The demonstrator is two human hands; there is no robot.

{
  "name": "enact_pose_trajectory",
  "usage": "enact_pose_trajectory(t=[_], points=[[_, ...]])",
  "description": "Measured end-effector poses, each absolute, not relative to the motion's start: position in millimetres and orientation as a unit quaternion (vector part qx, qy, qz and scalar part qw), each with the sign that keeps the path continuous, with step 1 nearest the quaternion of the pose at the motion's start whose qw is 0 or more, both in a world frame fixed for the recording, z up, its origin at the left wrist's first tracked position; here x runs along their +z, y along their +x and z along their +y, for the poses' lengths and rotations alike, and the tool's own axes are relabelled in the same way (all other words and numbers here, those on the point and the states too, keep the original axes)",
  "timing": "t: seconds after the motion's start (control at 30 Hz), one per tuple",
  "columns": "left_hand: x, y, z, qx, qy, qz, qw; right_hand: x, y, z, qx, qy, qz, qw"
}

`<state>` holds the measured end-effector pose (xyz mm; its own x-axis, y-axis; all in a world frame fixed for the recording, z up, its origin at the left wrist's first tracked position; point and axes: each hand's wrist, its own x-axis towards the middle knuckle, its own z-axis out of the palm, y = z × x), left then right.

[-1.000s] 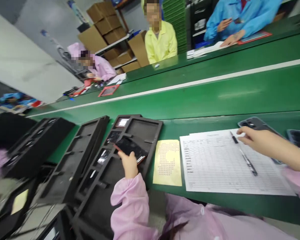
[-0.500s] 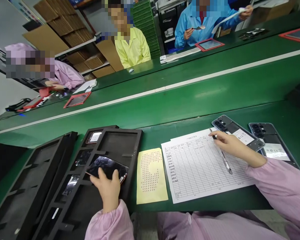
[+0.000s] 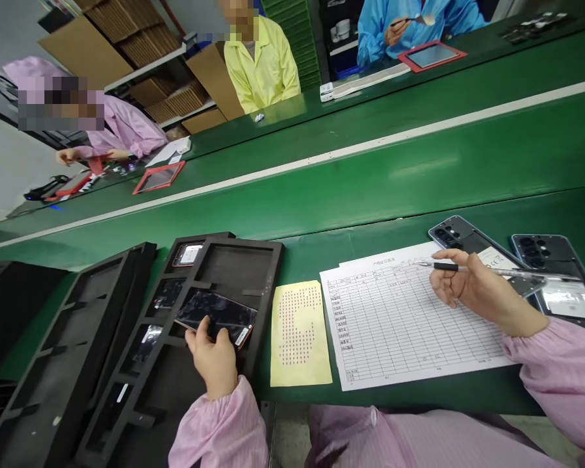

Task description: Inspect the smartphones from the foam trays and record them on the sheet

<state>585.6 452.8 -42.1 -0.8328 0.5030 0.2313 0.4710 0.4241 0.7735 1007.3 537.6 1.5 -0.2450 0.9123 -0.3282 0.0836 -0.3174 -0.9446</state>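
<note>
My left hand (image 3: 217, 364) grips the lower edge of a dark phone screen (image 3: 217, 315), its thumb and fingers at that edge. The screen lies askew over a black tray (image 3: 273, 260), across its compartments. In my right hand (image 3: 487, 292) a pen (image 3: 448, 266) rests between the fingers, nearly level, its tip pointing left. That hand is above the right side of a printed table sheet (image 3: 394, 325). Just beyond it lie two phones with camera backs up, one phone (image 3: 453, 231) partly behind my hand and another phone (image 3: 560, 273) farther right.
A yellow card (image 3: 299, 364) with rows of red marks lies between tray and sheet. Under the tray, another black tray (image 3: 175, 250) holds several screens. More black trays (image 3: 141, 253) stand at left. Across the green bench (image 3: 370, 162) sit three co-workers, with red-framed panels (image 3: 158, 177) before them.
My right hand has turned the pen from slanting down across the sheet to nearly level. My left hand stays at the phone screen. The whole view has shifted slightly.
</note>
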Motion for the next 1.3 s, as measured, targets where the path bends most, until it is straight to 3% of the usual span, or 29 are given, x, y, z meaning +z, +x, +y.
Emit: enact_pose_trajectory(t=[0.37,0.73,1.0,1.07,1.17,1.3], points=[[-37.0,596.3,457.8,0.378,0.299,0.876,0.033,-4.2,996.1,531.3,0.579,-0.602,-0.441,0.329],[-38.2,582.3,453.8,0.549,0.191,0.803,0.129,5.4,983.7,532.7,0.542,-0.661,-0.421,0.305],[-37.0,588.2,454.5,0.554,0.177,0.807,0.107,-4.4,988.8,530.1,0.498,-0.646,-0.489,0.309],[-37.9,587.9,456.1,0.533,0.174,0.822,0.103,-9.4,992.2,524.7,0.448,-0.597,-0.592,0.305],[-37.2,588.8,459.3,0.511,0.160,0.840,0.085,-18.5,990.5,509.3,0.257,-0.444,-0.805,0.299],[-29.0,594.7,463.4,0.491,0.143,0.855,0.085,-30.2,972.5,485.2,0.125,-0.376,-0.878,0.269]])
